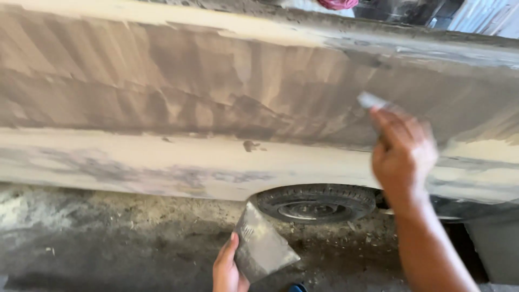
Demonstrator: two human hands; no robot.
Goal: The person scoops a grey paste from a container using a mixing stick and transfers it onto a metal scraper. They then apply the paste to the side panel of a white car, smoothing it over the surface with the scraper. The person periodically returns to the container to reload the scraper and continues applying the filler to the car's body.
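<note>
A car body panel (205,108) coated in beige-brown filler fills most of the view. My right hand (403,154) is raised against the panel on the right, blurred, gripping a small flat spreader (370,101) whose pale edge touches the filler. Low in the middle, my left hand (227,267) holds a flat grey metal plate (262,246) smeared with filler, tilted, well below the panel and in front of the wheel.
A black tyre with a dark rim (316,203) sits under the panel's arch. The ground (108,238) below is dusty and littered with dried filler crumbs. A red cloth (338,4) lies on top of the car at the upper edge.
</note>
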